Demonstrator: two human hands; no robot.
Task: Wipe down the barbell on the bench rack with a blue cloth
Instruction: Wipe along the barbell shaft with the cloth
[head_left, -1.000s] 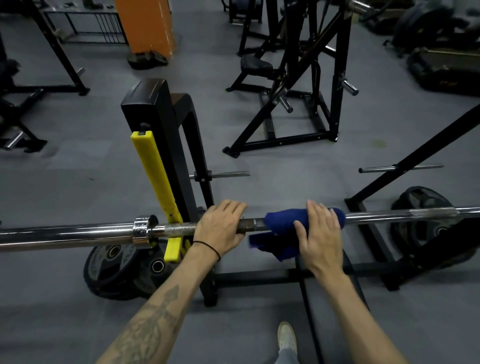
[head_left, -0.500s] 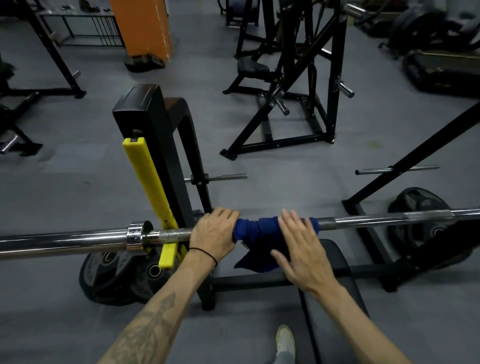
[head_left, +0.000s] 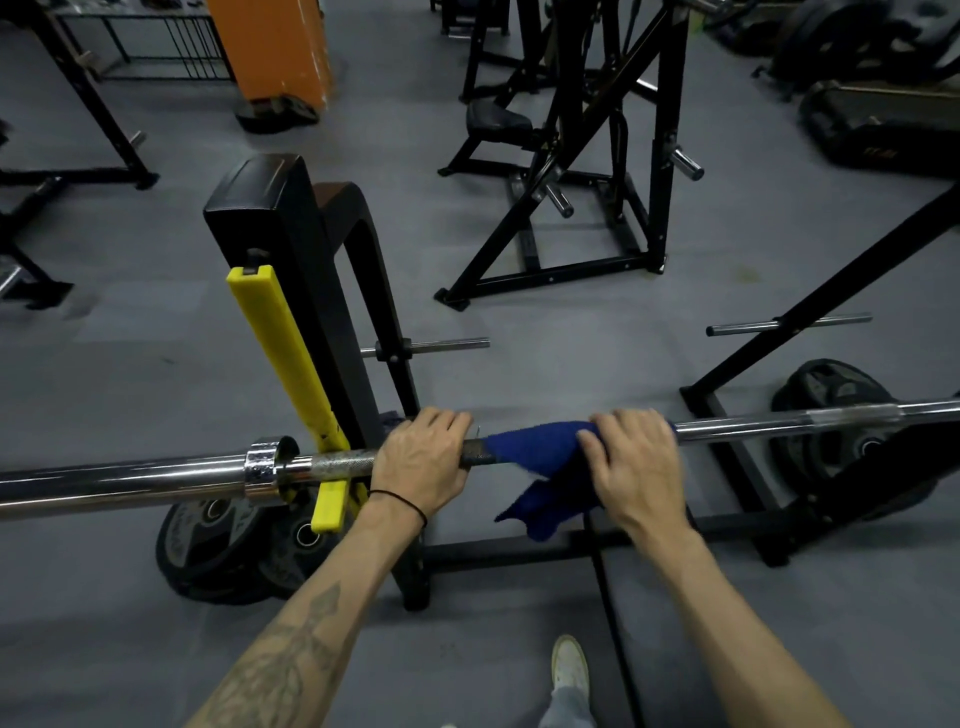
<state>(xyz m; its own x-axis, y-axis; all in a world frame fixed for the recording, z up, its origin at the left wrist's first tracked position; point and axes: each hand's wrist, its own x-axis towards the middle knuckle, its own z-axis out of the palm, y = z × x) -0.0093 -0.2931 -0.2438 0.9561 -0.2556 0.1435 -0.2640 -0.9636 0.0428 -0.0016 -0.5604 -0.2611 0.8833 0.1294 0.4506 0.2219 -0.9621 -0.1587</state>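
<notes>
The barbell (head_left: 753, 428) lies across the rack from left to right, and its long axis is the line of the wipe. The right hand (head_left: 636, 462) curls over the shaft and grips the blue cloth (head_left: 535, 447) wrapped around it. The left hand (head_left: 421, 460) holds the bare shaft just beside the yellow upright guard (head_left: 283, 353). Bare steel continues to the right of the right hand, so that hand is nearer to it. The thumbs are probably under the bar, but I cannot see them.

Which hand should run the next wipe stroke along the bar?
Right. The right hand already grips the blue cloth wrapped over the barbell, with bare shaft beyond it. The left hand grips bare bar beside the yellow guard, likely steadying it.
</notes>
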